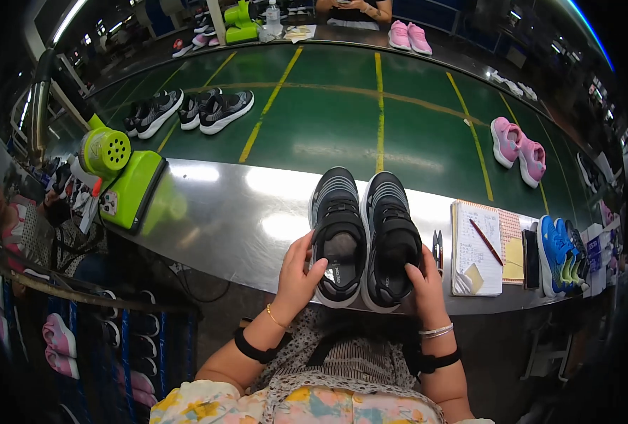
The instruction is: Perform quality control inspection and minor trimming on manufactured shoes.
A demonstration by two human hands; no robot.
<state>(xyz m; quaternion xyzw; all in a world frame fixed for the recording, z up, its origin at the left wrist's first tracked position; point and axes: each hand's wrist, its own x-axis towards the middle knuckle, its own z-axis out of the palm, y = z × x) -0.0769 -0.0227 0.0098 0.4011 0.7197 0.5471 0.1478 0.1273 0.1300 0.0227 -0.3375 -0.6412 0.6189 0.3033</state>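
Observation:
A pair of black-and-grey sneakers with white soles stands side by side on the steel table edge in front of me, toes pointing away. My left hand (301, 272) grips the left sneaker (339, 212) at its outer side near the heel, thumb at the collar. Around the outer heel side of the right sneaker (388, 212) my right hand (427, 281) is closed, its thumb at the opening. The fingers' undersides are partly hidden by the shoes. Small black snips (437, 249) lie just right of my right hand.
A notebook (469, 272) with a pen (486, 242) lies to the right, beside blue sneakers (555, 247). At left stands a lime-green machine (131, 194). Beyond the steel table (215, 233), a green conveyor belt (328, 106) carries black sneakers (227, 113) and pink sneakers (519, 150). Another person (356, 10) is opposite.

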